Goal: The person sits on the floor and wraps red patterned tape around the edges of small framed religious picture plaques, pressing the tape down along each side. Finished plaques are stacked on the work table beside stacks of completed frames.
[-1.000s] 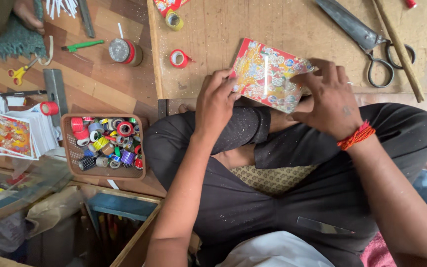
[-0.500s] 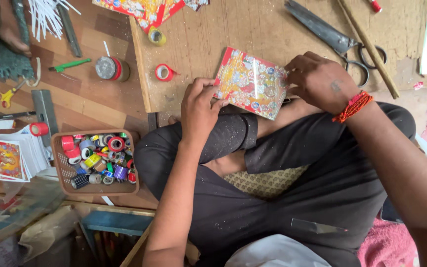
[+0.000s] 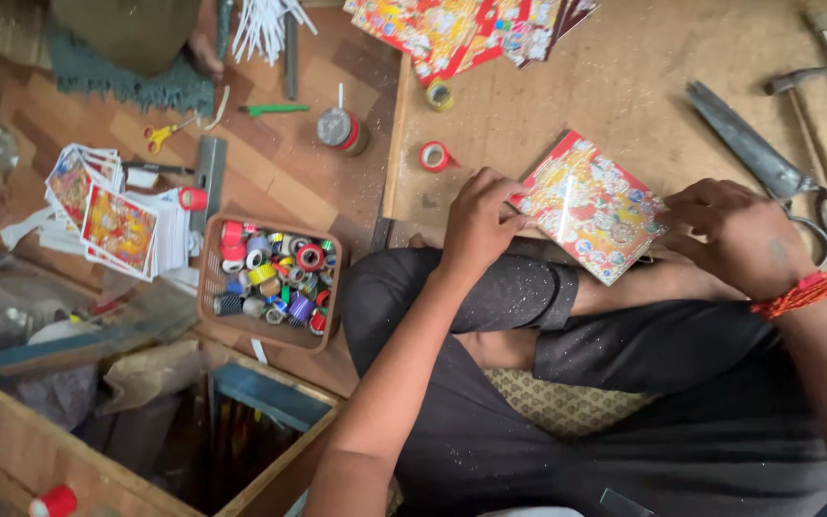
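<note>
A square packet of shiny red and yellow printed cards [image 3: 591,205] lies at the near edge of a wooden board [image 3: 614,86], over my crossed legs. My left hand [image 3: 479,218] grips its left corner with curled fingers. My right hand [image 3: 734,235], with a red thread band at the wrist, pinches its right edge. Both hands are on the packet at once.
A small red tape roll [image 3: 434,156] and a yellow one [image 3: 440,94] lie on the board. Big scissors [image 3: 768,168], a hammer [image 3: 820,144] and a brush sit at the right. More printed cards [image 3: 471,29] lie at the top. A tray of coloured tape rolls [image 3: 270,282] stands left, beside a card stack [image 3: 112,220].
The view has swung left and down, so the packet and both hands now sit further right in the picture. Both hands still hold the packet.
</note>
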